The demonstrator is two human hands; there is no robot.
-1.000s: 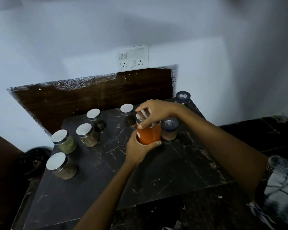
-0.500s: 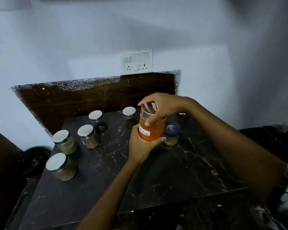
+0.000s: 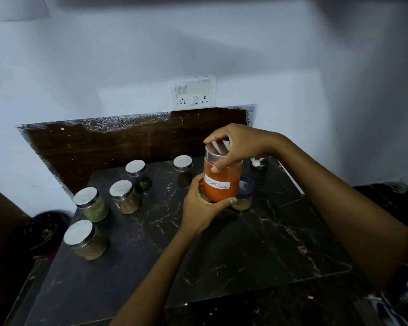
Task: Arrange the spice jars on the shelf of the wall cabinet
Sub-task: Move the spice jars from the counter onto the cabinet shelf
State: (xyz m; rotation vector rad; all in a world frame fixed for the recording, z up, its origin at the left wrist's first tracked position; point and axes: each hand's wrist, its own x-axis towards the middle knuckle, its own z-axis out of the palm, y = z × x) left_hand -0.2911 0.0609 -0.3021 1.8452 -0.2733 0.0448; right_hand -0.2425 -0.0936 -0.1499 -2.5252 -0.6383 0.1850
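Both hands hold orange jar [image 3: 222, 183] above dark counter [image 3: 257, 243].
L hand [image 3: 201, 208] cups the bottom, R hand [image 3: 238, 144] grips lid w/ curled fingers.

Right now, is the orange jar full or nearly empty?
Nearly full: orange powder fills the orange jar almost up to its steel lid.

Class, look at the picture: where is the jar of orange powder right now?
In the head view, the orange jar is right of centre, gripped by the left hand below and the right hand on its lid, beside the dark-lidded jar.
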